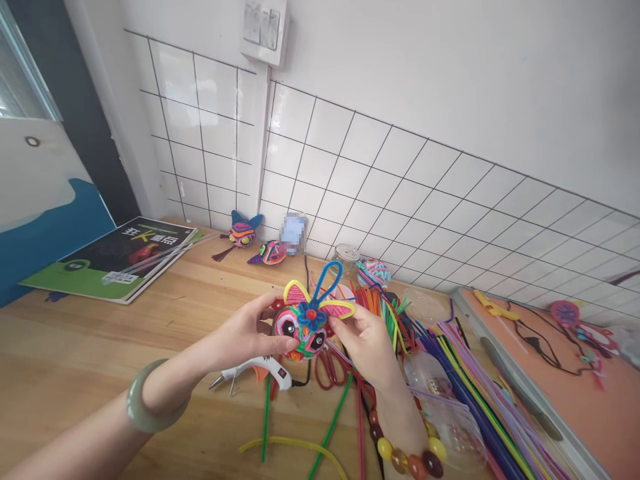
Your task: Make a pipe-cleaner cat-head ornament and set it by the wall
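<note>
Between my two hands is a colourful pipe-cleaner animal head with black-and-white eyes, pink ears edged in yellow, a blue flower on its brow and a tall blue loop on top. My left hand grips its left side, the thumb lying across the front below an eye. On the other side, my right hand has its fingers closed at the right ear and edge. Below it on the table lie a white glue gun with a cord and red-handled scissors, partly covered.
Pipe cleaners in several colours spread on the right, beside clear bags. Finished crafts, a phone and a jar stand along the tiled wall. A book lies left; an orange board is far right.
</note>
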Action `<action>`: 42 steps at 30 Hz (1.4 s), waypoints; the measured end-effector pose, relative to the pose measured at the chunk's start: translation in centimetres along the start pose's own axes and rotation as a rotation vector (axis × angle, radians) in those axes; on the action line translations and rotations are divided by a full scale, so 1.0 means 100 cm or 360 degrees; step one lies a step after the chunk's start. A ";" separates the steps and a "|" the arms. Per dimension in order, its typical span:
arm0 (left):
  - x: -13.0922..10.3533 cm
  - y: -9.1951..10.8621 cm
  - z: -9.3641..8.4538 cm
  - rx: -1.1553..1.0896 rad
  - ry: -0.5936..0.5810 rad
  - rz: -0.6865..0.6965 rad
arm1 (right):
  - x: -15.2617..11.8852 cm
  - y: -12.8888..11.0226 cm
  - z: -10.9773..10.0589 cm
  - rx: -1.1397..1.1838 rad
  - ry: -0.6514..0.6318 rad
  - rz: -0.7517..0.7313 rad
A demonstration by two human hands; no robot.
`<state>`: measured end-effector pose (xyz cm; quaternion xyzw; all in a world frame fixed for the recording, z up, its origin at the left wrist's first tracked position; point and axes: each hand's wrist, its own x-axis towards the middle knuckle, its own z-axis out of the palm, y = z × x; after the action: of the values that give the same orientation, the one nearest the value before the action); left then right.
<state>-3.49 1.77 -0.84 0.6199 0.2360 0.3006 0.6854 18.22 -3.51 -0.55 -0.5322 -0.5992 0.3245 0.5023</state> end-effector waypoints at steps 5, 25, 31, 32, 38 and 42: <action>0.000 0.001 0.001 0.0111 0.0009 0.0047 | 0.000 0.000 0.001 -0.0007 0.0022 0.0011; 0.004 -0.003 -0.004 -0.0022 0.0100 0.0078 | 0.002 -0.002 0.000 0.0350 0.0020 0.0069; 0.007 -0.004 -0.002 -0.0231 0.0197 0.0092 | 0.003 0.000 0.003 0.0519 0.0077 0.0046; 0.007 -0.002 -0.001 -0.0260 0.0228 0.0086 | 0.003 0.002 0.004 0.0518 0.0079 0.0044; 0.006 0.004 0.003 -0.0337 0.0343 0.0107 | 0.003 0.002 0.007 0.0555 0.0041 0.0120; 0.005 0.004 0.002 -0.0284 0.0401 0.0107 | 0.003 0.000 0.014 0.0707 -0.0105 0.0144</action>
<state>-3.06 1.94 -0.36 0.5214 0.2716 0.4185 0.6923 16.95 -3.04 -0.90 -0.4240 -0.5047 0.4878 0.5722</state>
